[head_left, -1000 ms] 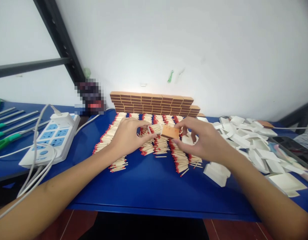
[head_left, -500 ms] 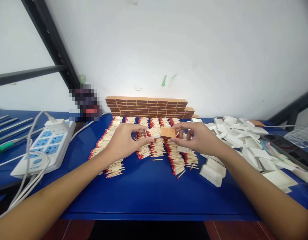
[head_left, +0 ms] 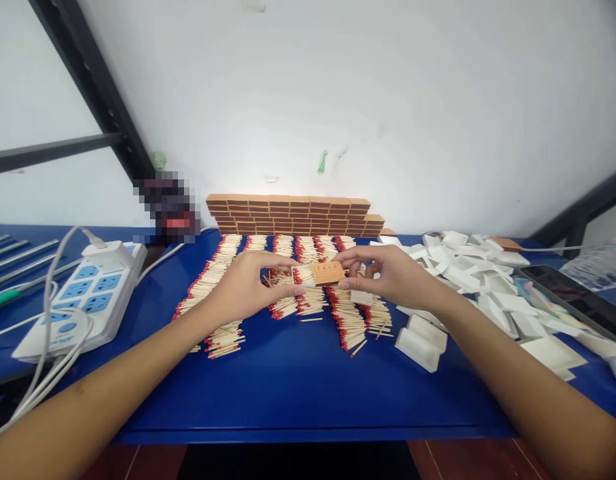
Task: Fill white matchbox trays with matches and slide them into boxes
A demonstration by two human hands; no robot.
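Between finger and thumb, my left hand (head_left: 248,283) pinches the left end of a white matchbox tray (head_left: 304,275) with red-headed matches in it. My right hand (head_left: 383,270) grips an orange matchbox sleeve (head_left: 329,273), which covers the right part of the tray. Below and behind both hands, rows of loose matches (head_left: 351,320) lie on the blue table (head_left: 298,393). Another white tray (head_left: 362,297) shows just under my right fingers, partly over the matches.
Stacked matchboxes (head_left: 288,213) form a low wall at the back. White trays (head_left: 421,343) and a heap of more trays (head_left: 468,263) lie on the right, beside a dark phone (head_left: 573,300). At left are a power strip (head_left: 88,293), cables and metal rods (head_left: 25,257).
The tray and sleeve have come together: the sleeve's left edge now overlaps the tray's right part, where before they only met at the ends. The view has shifted slightly.
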